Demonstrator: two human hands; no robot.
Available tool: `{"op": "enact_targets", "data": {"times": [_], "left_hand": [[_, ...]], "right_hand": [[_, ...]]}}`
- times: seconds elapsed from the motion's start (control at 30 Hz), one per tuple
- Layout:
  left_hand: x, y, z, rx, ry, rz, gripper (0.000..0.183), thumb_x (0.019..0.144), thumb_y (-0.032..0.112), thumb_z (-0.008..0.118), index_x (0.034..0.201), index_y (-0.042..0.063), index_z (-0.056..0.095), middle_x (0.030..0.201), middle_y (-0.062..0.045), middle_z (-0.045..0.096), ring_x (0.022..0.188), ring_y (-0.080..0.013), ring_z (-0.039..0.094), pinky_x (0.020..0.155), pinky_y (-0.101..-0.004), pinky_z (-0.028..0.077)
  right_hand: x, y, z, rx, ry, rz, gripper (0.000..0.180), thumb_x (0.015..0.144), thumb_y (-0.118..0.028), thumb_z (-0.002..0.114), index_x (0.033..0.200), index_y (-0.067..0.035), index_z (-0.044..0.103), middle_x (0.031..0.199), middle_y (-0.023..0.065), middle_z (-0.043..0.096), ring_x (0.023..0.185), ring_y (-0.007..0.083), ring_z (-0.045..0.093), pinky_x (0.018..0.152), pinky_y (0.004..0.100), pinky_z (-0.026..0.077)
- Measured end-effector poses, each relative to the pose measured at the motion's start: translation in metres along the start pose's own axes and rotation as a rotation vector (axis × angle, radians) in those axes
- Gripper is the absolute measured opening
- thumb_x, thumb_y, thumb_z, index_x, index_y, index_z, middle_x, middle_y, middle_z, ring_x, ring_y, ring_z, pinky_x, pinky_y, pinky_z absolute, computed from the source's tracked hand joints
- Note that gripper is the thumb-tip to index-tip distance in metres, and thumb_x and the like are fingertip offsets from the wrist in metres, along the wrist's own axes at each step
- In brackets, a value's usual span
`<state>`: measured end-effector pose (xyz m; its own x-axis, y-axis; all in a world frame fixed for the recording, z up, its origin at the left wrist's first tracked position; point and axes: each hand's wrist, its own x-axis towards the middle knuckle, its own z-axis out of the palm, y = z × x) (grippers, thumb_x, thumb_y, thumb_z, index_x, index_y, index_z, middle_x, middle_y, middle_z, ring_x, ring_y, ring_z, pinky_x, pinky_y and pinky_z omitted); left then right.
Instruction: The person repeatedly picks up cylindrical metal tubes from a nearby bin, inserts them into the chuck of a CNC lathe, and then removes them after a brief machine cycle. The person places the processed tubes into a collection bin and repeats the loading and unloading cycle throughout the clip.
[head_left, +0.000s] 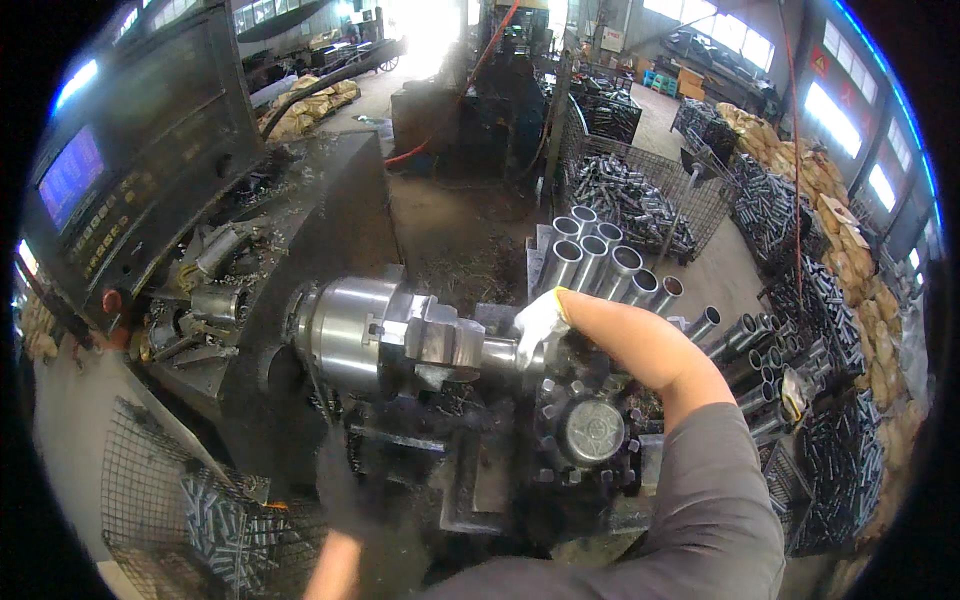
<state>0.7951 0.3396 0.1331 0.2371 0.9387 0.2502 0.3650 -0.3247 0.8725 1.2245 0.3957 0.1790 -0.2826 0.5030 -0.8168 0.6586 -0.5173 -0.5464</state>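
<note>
A lathe chuck (352, 334) with stepped jaws (450, 341) stands before me. From the jaws a shiny steel tube (498, 351) sticks out to the right. My right hand (541, 324), in a white glove with a yellow cuff, is closed around the tube's outer end; its fingers are partly hidden. Just below that hand sits the tool turret (594, 431), with a round cap and square-headed bolts about it. My left hand (345, 484), in a dark glove, is blurred below the chuck, and its fingers blend into the dark machine.
Large steel tubes (592, 259) stand upright beyond my right arm, with more tubes (765, 360) farther right. Wire cages hold small metal parts (630, 195), another cage (142, 480) being at lower left. A control panel with a lit screen (71, 176) is at left.
</note>
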Motion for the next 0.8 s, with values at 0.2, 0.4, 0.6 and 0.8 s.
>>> {"op": "enact_targets", "data": {"times": [0.2,0.4,0.6,0.8], "left_hand": [[0.140,0.004,0.040,0.791,0.243,0.876,0.084,0.087,0.047,0.074,0.152,0.002,0.046,0.158,-0.026,0.046,0.149,-0.0495,0.041,0.124,-0.0686,0.029],[0.143,-0.017,0.049,0.685,0.260,0.901,0.085,0.092,0.048,0.069,0.157,0.001,0.043,0.161,-0.027,0.044,0.151,-0.0505,0.038,0.125,-0.0721,0.023],[0.141,-0.002,0.042,0.665,0.210,0.966,0.098,0.090,0.051,0.076,0.160,-0.007,0.036,0.163,-0.031,0.040,0.155,-0.0500,0.032,0.130,-0.0645,0.018],[-0.002,0.070,0.020,-0.256,-0.560,0.258,0.075,0.098,0.042,0.072,0.156,0.002,0.045,0.153,-0.020,0.054,0.136,-0.0339,0.055,0.114,-0.0476,0.045]], "right_hand": [[-0.019,0.004,0.012,-0.545,0.358,-0.021,0.068,0.073,-0.058,0.088,0.104,0.002,0.078,0.097,0.0159,0.079,0.088,0.0288,0.073,0.079,0.0436,0.056],[-0.159,0.100,0.055,-0.458,1.045,0.109,0.089,0.067,-0.048,0.089,0.136,0.000,0.063,0.120,0.0263,0.073,0.108,0.0394,0.073,0.094,0.0456,0.059],[-0.234,0.017,0.129,-0.334,1.853,-0.269,0.073,0.072,-0.043,0.085,0.133,-0.010,0.065,0.110,0.0218,0.075,0.100,0.0403,0.076,0.089,0.0465,0.062],[-0.202,-0.089,0.295,-0.461,1.551,-0.240,0.074,0.076,-0.026,0.083,0.142,-0.007,0.057,0.112,0.0201,0.069,0.091,0.0399,0.074,0.077,0.0515,0.061]]}}
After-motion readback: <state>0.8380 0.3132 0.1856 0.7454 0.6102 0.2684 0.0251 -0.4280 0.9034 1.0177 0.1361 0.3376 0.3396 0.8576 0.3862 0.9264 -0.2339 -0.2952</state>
